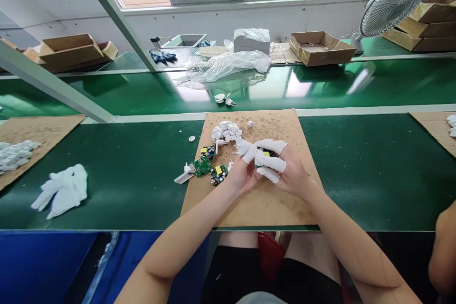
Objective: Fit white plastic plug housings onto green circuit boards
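Near the frame's centre, my right hand [288, 165] is gripping a small circuit board [270, 152] between bent fingers in white covers [272, 163]; it is showing a yellow block [266, 154], the rest mostly hidden. My left hand [248, 171] is bending beside it, its grip I cannot tell. Other boards [202, 166] are lying centre-left on cardboard [265, 206], white caps [227, 131] heaping beyond.

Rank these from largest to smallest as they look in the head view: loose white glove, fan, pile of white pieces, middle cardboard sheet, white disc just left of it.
1. Middle cardboard sheet
2. Fan
3. Loose white glove
4. Pile of white pieces
5. White disc
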The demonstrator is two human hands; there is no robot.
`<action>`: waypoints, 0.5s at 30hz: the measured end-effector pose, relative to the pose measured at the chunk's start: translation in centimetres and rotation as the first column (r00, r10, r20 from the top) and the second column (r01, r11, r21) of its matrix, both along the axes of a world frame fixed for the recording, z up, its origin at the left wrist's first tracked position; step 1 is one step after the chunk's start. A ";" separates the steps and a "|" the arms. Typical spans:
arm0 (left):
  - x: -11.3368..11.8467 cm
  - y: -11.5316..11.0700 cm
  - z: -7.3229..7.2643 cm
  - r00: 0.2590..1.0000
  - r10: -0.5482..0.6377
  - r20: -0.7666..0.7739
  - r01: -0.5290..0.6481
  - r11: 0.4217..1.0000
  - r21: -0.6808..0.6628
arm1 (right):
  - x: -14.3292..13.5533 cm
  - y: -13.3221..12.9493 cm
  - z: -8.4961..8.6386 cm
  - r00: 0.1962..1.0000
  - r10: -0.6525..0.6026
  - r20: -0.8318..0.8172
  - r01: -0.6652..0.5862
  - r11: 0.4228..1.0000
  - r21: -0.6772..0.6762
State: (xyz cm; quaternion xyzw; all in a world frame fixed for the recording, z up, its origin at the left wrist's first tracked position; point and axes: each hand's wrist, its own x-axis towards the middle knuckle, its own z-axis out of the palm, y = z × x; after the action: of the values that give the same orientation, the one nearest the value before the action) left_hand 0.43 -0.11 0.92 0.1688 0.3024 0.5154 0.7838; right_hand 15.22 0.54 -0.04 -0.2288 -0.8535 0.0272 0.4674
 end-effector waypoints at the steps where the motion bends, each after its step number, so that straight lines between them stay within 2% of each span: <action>1: 0.0 0.0 -0.1 1.000 -0.001 -0.008 0.001 1.000 0.012 | 0.1 0.0 0.1 1.000 0.004 -0.006 -0.005 1.000 -0.012; 3: -0.1 0.0 -0.4 0.999 -0.001 -0.044 0.003 0.999 0.045 | 0.1 -0.2 0.4 0.999 0.019 -0.048 -0.022 0.997 -0.077; 5: -0.1 -0.1 -0.6 0.997 -0.001 -0.080 0.008 0.996 0.086 | 0.1 -0.6 0.8 0.993 0.041 -0.110 -0.063 0.977 -0.205; 9: 0.1 -0.1 -0.6 0.996 0.033 -0.087 -0.021 0.990 0.137 | -0.6 -1.3 1.4 0.963 -0.037 -0.266 -0.076 0.912 -0.404; 11: 0.2 -0.1 -0.4 0.996 0.057 -0.075 -0.046 0.989 0.144 | -0.8 -1.3 1.3 0.948 -0.042 -0.317 -0.099 0.904 -0.416; 15: 0.2 -0.3 -0.2 0.994 0.042 -0.098 -0.025 0.985 0.171 | -0.4 -0.8 1.2 0.948 0.040 -0.316 -0.164 0.911 -0.379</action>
State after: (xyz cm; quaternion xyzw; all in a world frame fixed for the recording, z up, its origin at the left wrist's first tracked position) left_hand 0.58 -0.39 0.68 0.2557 0.2994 0.5432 0.7416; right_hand 14.81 -0.26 1.20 -0.2673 -0.7594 0.2602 0.5331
